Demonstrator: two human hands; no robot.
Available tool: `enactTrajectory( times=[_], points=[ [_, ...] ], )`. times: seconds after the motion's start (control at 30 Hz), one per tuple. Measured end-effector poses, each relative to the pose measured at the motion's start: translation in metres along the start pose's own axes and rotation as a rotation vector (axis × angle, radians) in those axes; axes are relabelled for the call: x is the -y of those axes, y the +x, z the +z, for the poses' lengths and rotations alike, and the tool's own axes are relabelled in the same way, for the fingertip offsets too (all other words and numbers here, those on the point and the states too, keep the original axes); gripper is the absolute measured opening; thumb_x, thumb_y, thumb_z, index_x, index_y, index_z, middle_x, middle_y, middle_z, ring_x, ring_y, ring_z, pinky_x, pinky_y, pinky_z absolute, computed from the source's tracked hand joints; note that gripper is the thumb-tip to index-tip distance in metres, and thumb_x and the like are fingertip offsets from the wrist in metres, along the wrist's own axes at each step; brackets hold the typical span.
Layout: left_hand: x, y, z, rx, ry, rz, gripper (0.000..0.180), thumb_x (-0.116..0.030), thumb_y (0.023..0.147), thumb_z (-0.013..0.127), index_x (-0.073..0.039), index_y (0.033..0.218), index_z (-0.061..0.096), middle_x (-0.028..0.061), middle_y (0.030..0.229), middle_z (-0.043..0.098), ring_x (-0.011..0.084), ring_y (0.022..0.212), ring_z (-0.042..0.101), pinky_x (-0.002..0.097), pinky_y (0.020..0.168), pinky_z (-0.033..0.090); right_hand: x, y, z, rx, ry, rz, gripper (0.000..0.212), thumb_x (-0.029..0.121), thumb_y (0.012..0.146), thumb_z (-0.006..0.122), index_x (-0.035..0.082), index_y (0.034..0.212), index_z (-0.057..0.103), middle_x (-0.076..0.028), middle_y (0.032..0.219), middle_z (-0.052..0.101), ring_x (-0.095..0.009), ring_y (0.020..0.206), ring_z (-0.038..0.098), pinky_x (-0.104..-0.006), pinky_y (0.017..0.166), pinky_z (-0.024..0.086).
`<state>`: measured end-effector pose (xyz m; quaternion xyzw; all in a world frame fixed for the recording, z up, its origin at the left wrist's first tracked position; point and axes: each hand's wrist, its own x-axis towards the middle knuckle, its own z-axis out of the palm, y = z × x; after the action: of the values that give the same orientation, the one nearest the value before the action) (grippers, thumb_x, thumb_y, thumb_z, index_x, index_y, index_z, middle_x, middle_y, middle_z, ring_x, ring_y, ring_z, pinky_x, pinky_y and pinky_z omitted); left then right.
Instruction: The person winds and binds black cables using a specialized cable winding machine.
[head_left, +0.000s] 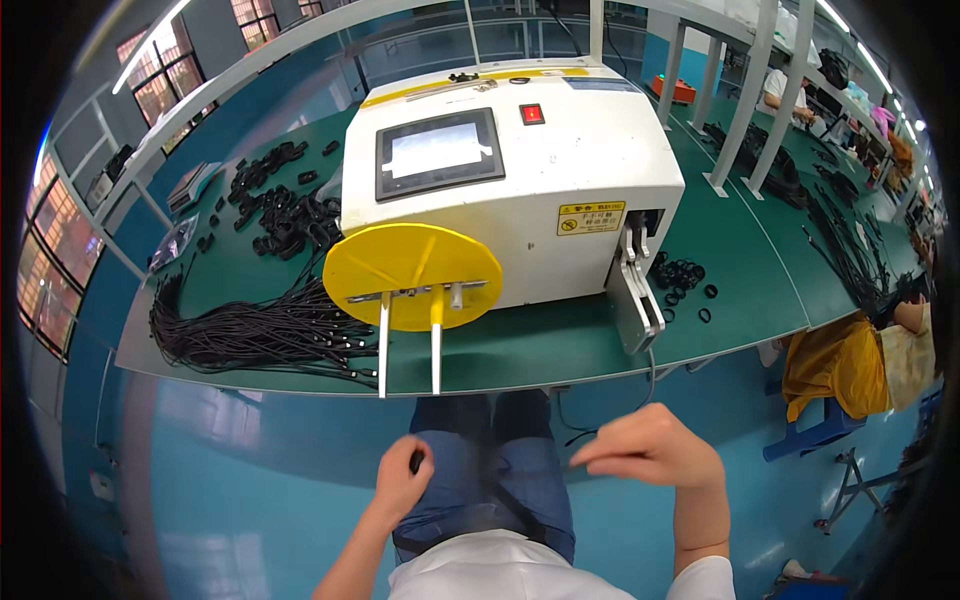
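My left hand (402,478) is over my lap, its fingers curled round a small black piece (416,461) whose kind I cannot make out. My right hand (645,447) hovers to the right of my knees, thumb and fingers pressed together and pointing left; anything between them is too small or hidden. A blurred dark strand hangs over my lap between the two hands. Ahead on the table stands a white machine (560,150) with a lit screen (436,150) and a red switch (532,114). On its front sits a yellow disc (400,262) with two prongs jutting toward me.
Bundled black cables (230,325) lie on the green table (560,335) at left, with a heap of black coiled pieces (290,215) behind them. Black rings (680,275) lie right of the machine's metal arm (635,305). Farther right are more cables, a blue stool (815,435) and people.
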<state>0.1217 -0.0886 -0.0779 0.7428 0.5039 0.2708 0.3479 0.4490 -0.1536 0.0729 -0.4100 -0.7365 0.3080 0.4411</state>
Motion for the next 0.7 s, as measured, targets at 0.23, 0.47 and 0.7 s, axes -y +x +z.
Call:
enactTrajectory(
  times=[0.23, 0.47, 0.7],
  points=[
    [-0.049, 0.127, 0.037, 0.19, 0.202, 0.44, 0.028, -0.009, 0.072, 0.065, -0.002, 0.095, 0.051, 0.0158, 0.095, 0.055, 0.033, 0.082, 0.057, 0.0407, 0.072, 0.047, 0.032, -0.009, 0.003, 0.348, 0.304, -0.14, 0.015, 0.007, 0.083, 0.065, 0.002, 0.097, 0.069, -0.007, 0.061, 0.051, -0.019, 0.048, 0.046, -0.0307, 0.042, 0.032],
    [-0.058, 0.187, 0.049, 0.342, 0.403, 0.623, 0.04, -0.003, 0.076, 0.059, -0.003, 0.115, 0.053, 0.0152, 0.113, 0.053, 0.0321, 0.107, 0.052, 0.0385, 0.089, 0.045, 0.047, 0.013, 0.042, 0.363, 0.211, -0.014, 0.015, 0.007, 0.083, 0.064, 0.002, 0.097, 0.068, -0.008, 0.064, 0.055, -0.019, 0.05, 0.049, -0.0295, 0.044, 0.035],
    [-0.057, 0.104, -0.013, 0.434, -0.376, 0.438, 0.034, -0.018, 0.09, 0.055, -0.001, 0.119, 0.054, 0.0155, 0.11, 0.06, 0.0316, 0.1, 0.059, 0.0331, 0.089, 0.045, 0.018, 0.022, 0.07, 0.247, 0.072, 0.103, 0.014, 0.008, 0.083, 0.064, 0.003, 0.096, 0.068, -0.008, 0.069, 0.061, -0.021, 0.056, 0.055, -0.0274, 0.05, 0.043]
  ],
)
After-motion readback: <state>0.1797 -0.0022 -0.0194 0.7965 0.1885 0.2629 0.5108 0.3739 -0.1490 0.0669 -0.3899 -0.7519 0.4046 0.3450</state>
